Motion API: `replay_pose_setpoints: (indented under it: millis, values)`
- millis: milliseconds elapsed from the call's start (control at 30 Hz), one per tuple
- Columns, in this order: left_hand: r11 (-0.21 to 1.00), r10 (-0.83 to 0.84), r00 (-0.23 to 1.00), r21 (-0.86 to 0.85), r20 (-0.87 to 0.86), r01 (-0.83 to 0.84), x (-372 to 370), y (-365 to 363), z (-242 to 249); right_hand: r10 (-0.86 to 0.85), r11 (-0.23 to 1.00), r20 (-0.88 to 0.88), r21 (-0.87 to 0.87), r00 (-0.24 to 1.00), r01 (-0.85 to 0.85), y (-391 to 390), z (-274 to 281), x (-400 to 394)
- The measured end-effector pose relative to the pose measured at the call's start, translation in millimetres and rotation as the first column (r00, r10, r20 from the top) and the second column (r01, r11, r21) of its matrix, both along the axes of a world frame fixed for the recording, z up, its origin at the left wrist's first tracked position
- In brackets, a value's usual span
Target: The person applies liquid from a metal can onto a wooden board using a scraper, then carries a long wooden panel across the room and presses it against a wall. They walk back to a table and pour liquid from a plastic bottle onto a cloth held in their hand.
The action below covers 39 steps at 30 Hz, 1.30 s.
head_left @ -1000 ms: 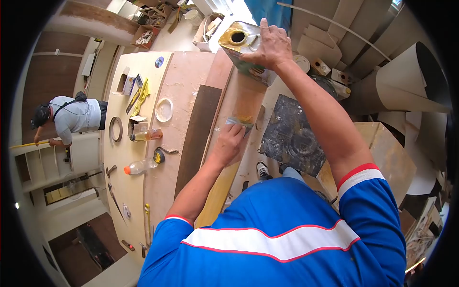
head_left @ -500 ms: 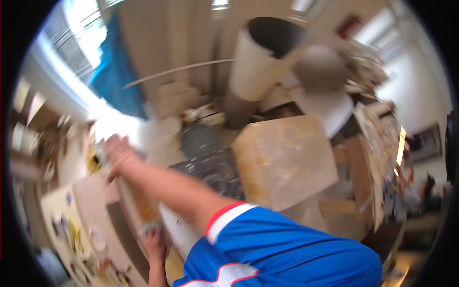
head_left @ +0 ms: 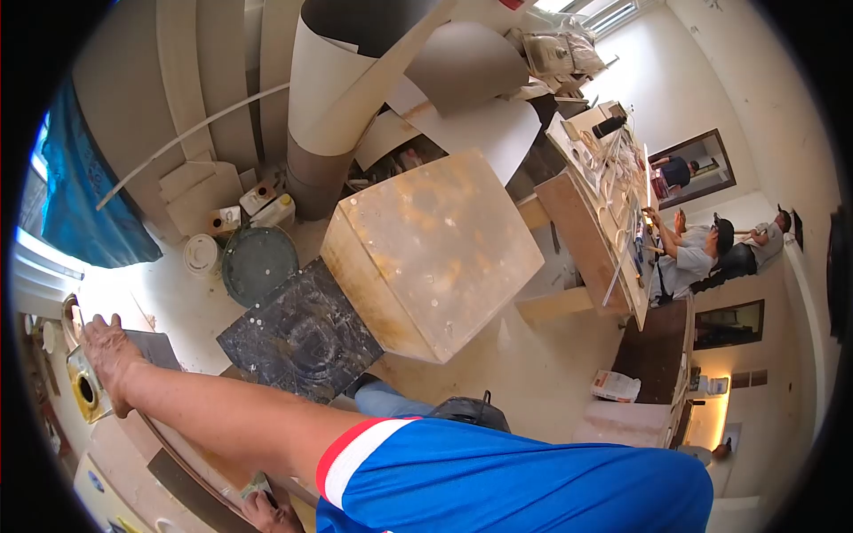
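Note:
My right arm reaches across to the left of the view. At its end, my right hand (head_left: 114, 357) lies over a yellowish metal can (head_left: 77, 362) with a round dark opening, thumb down one side and fingers curled over the other; the hand covers part of the can. A flat grey piece (head_left: 155, 348) is just beside this hand. Low in the view, my left hand (head_left: 269, 513) is closed on a small pale greenish piece (head_left: 258, 485), whose kind I cannot make out. It is over the workbench (head_left: 200, 456), partly cut off by the bottom edge.
A large stained box (head_left: 444, 249) stands on the floor beside a black spattered board (head_left: 306, 333). Behind are a dark round-topped bucket (head_left: 259, 265), small containers, and a tall rolled sheet (head_left: 329, 107). People work at a cluttered table (head_left: 582, 240) on the right.
My view has swung to the right and become sharper, so the box and roll sit further left. Both hands appear lower in the view; the right hand is still by the can.

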<state>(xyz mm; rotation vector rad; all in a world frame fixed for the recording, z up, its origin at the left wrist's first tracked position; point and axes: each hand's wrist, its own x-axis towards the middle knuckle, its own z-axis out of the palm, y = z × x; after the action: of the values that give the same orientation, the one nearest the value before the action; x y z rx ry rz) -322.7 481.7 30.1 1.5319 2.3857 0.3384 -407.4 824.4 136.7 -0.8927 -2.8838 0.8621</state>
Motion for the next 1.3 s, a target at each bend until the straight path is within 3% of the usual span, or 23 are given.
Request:
replay_pose_setpoints:
  millis: [33, 133, 200, 233, 267, 333, 433, 500, 567, 800, 1000, 1100, 1200, 1300]
  values:
    - [0.997, -0.012, 1.000, -0.082, -0.007, 0.012, -3.7, -3.5, 2.9, 0.014, 1.000, 0.003, 0.013, 1.000, -0.014, 0.1, -8.3, -6.4]
    - [0.972, 0.160, 0.984, 0.159, 0.080, -0.171, -20.4, -23.1, -29.4, 0.030, 0.998, -0.015, 0.053, 0.999, -0.029, -4.2, -35.9, -23.1]
    - [0.971, 0.034, 0.985, 0.228, 0.171, -0.073, -29.8, -3.7, -9.7, -0.098, 0.993, -0.195, 0.042, 0.976, 0.108, -12.9, -61.8, -30.6]
    - [0.964, 0.184, 0.980, 0.183, 0.069, -0.194, -33.6, 1.0, 10.7, -0.048, 0.999, -0.243, -0.004, 0.969, 0.048, -27.1, -34.9, -34.7]
    - [0.958, 0.201, 0.979, 0.204, 0.022, -0.201, -41.1, 3.2, 3.0, -0.044, 0.999, -0.220, -0.012, 0.975, 0.043, -12.5, -15.8, -10.5]
    - [0.941, 0.096, 0.989, 0.334, -0.111, -0.053, -55.9, 26.6, -0.9, -0.049, 0.998, -0.176, -0.035, 0.983, 0.043, 0.1, 3.3, 12.3]
    - [0.916, 0.049, 0.984, 0.401, -0.169, 0.023, -64.1, 49.6, -1.5, -0.046, 0.999, -0.082, -0.009, 0.996, 0.045, -3.4, 0.9, 9.2]
    - [0.927, 0.000, 0.978, 0.366, -0.210, 0.078, -66.7, 54.1, -1.5, -0.046, 0.981, -0.128, 0.183, 0.991, 0.069, -5.4, -22.6, -5.2]
    - [0.935, -0.064, 0.970, 0.326, -0.233, 0.140, -69.5, 46.0, -11.1, -0.068, 0.971, -0.112, 0.220, 0.991, 0.091, -8.1, -26.7, -5.0]
    - [0.938, -0.087, 0.976, 0.313, -0.201, 0.148, -79.6, 63.6, -62.2, -0.073, 0.966, -0.151, 0.235, 0.986, 0.108, -9.2, -36.0, -9.8]
    - [0.922, -0.063, 0.972, 0.359, -0.228, 0.144, -108.2, 106.7, -71.0, -0.065, 0.965, -0.148, 0.241, 0.987, 0.099, -10.2, -37.1, -10.5]
    - [0.965, -0.063, 0.986, 0.244, -0.157, 0.101, -89.5, 91.6, -67.6, -0.076, 0.965, -0.144, 0.239, 0.987, 0.109, -10.6, -36.5, -9.9]
    - [0.884, -0.130, 0.970, 0.420, -0.207, 0.208, -72.7, 67.6, -76.7, -0.087, 0.959, -0.151, 0.254, 0.985, 0.123, -11.1, -36.9, -10.9]
    - [0.896, -0.145, 0.965, 0.386, -0.217, 0.221, -73.2, 70.3, -78.1, -0.086, 0.957, -0.149, 0.261, 0.985, 0.123, -12.2, -38.3, -10.8]
